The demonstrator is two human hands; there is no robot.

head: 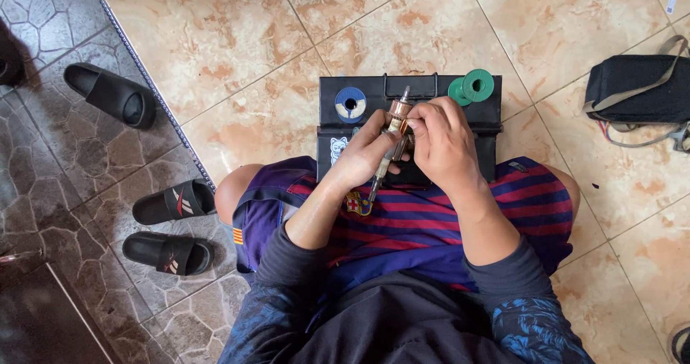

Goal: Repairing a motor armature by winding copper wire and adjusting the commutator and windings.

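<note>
I sit on a tiled floor with a motor armature [394, 122] held upright over my lap. It has a copper-wound body and a thin steel shaft sticking out at both ends. My left hand [363, 155] grips its lower part from the left. My right hand [442, 141] pinches near the copper windings from the right, fingers curled. A black box [410, 91] lies on the floor just beyond my knees, under the armature.
A blue-and-white wire spool [350, 104] and a green spool [472, 87] rest on the black box. A black bag with straps [636, 91] lies at the right. Three black slide sandals [108, 94] [175, 201] [169, 253] lie on the stone paving at the left.
</note>
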